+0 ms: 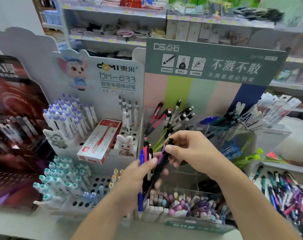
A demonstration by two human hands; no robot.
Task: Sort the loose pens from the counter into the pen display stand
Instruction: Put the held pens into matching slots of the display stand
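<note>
Holding a small bunch of pens (146, 158) upright, the left hand (137, 177) is closed around their middles, so the tops stand clear and can be picked off one by one. At least four show in that fist — a blue one, a red one, a pale one and a dark one — though overlap and blur may hide more. The right hand (188, 151) pinches the clip end of one black-and-purple pen (162, 161), thumb and fingertips closed on it, its barrel slanting down across the bunch; I judge it is being drawn out for sorting. Both hands hover in front of the clear pen display stand (225, 130), whose upper compartments already lean pens by colour — likely why each is singled out first. More loose pens (289, 193) lie heaped on the counter to the right, too many and too blurred to count.
</note>
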